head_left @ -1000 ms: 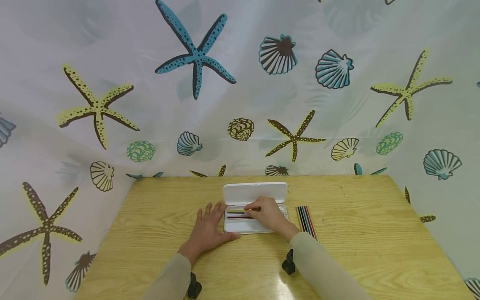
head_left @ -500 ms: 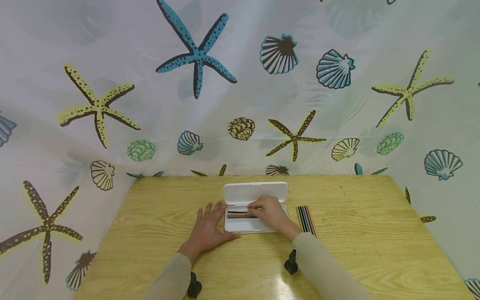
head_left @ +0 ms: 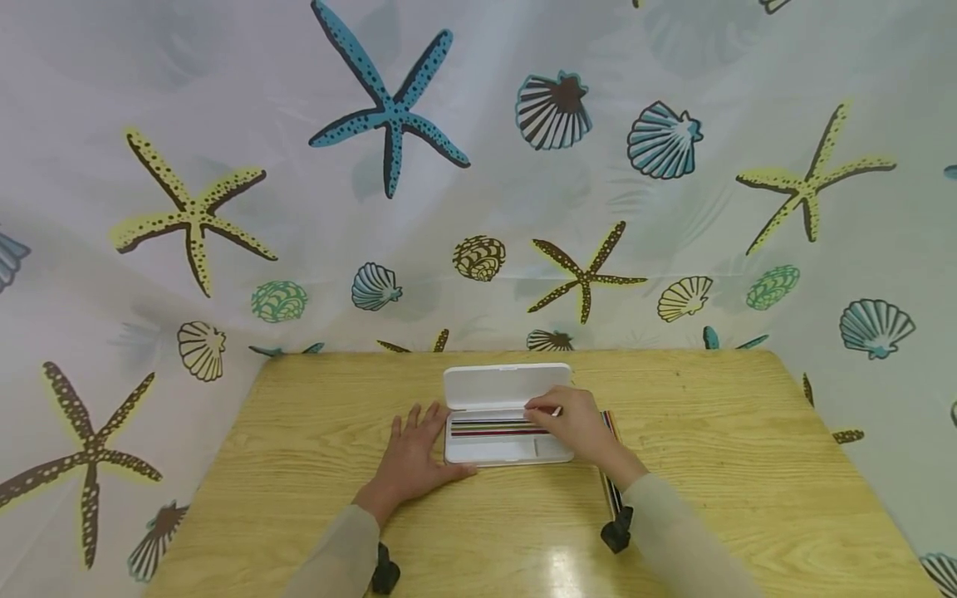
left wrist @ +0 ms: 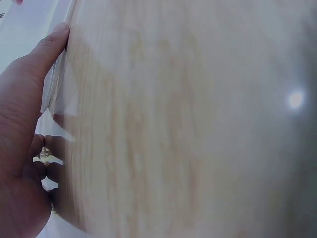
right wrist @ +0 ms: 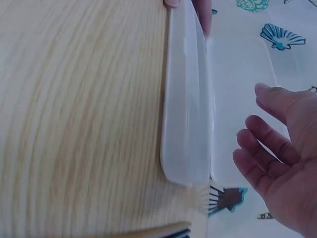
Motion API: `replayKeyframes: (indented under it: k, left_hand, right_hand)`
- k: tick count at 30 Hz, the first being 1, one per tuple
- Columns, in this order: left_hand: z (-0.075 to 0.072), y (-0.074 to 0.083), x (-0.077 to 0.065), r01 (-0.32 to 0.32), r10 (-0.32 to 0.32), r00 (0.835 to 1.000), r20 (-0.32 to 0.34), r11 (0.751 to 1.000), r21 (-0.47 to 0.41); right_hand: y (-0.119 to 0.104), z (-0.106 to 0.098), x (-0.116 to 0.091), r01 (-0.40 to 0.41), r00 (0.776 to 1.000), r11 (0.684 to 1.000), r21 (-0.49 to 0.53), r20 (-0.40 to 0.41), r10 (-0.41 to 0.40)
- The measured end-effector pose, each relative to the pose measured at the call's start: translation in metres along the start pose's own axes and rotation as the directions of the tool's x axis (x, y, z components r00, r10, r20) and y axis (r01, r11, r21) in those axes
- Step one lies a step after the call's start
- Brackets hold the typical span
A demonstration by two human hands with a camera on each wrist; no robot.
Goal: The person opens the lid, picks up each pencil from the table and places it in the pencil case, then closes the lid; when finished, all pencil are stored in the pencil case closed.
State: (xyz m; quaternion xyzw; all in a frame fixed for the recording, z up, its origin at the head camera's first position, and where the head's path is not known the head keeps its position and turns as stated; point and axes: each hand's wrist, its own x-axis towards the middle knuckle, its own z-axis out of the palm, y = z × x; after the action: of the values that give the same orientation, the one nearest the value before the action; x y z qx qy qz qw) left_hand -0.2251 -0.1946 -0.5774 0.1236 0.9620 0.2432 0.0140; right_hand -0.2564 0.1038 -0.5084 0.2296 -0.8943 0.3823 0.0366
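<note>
A white pencil case lies on the table with its lid raised at the back. Several coloured pencils lie lengthwise in its rear compartment. My left hand steadies the case's left end, fingers spread on the table; in the left wrist view the thumb lies along its front edge. Over the right part of the case is my right hand. In the right wrist view that hand has its thumb apart from its loosely bent fingers, with nothing between them.
More coloured pencils lie side by side on the wooden table, to the right of the case and partly under my right forearm. A curtain printed with starfish and shells hangs behind the table and along its sides.
My right hand has let go of a pencil in the case and moved right, baring more of the pencils and the front compartment's divider. The left hand has stayed in place.
</note>
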Motion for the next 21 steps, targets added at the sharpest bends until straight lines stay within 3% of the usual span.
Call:
replayKeyframes:
  k: [6, 12, 21]
  left_hand:
    - [-0.001, 0.001, -0.001, -0.007, 0.007, 1.000, -0.010, 1.000, -0.010]
    - [-0.003, 0.002, -0.003, -0.002, 0.002, 1.000, 0.010, 1.000, -0.015]
    - [-0.002, 0.002, -0.002, -0.004, 0.004, 1.000, 0.010, 1.000, -0.012]
  right_hand:
    - [0.014, -0.018, -0.014, -0.018, 0.999, 1.000, 0.023, -0.036, 0.018]
    - [0.029, -0.032, -0.030, -0.086, 0.994, 0.994, 0.068, -0.068, 0.090]
    - [0.050, -0.044, -0.050, -0.154, 0.982, 0.987, 0.038, -0.105, 0.157]
